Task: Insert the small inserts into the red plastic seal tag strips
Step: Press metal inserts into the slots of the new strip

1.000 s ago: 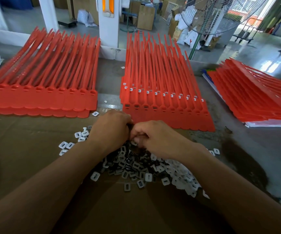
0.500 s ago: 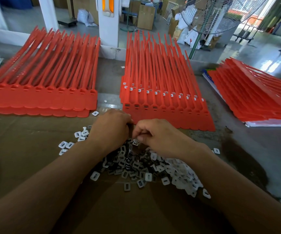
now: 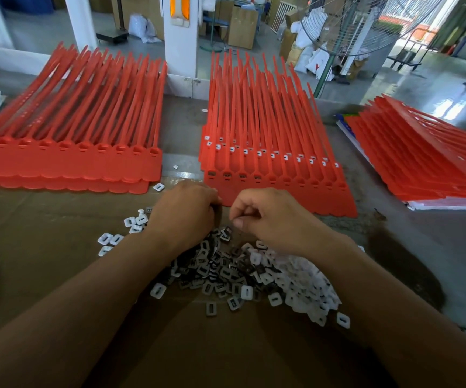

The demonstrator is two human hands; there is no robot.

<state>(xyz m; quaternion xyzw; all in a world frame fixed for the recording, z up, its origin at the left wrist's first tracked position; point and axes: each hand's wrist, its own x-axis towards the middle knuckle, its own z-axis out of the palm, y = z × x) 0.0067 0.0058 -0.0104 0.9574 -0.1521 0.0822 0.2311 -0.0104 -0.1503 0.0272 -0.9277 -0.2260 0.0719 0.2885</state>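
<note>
Both hands sit close together over the far edge of the pile of inserts (image 3: pixel 254 270), which spreads from under the wrists back toward the person on the brown cardboard (image 3: pixel 44 275). The right hand (image 3: pixel 271 217) is curled, thumb against forefinger as if pinching, but I cannot tell whether an insert sits in that pinch. The left hand (image 3: pixel 184 214) shows only its back, fingers tucked under, so its hold is hidden too. The middle stack of red strips (image 3: pixel 271 141) lies straight ahead, just past the knuckles, heads and sockets facing the hands, tails running away from the person. The sockets that look unfilled lie ahead and to the right, so I judge the right hand is nearer them
</note>
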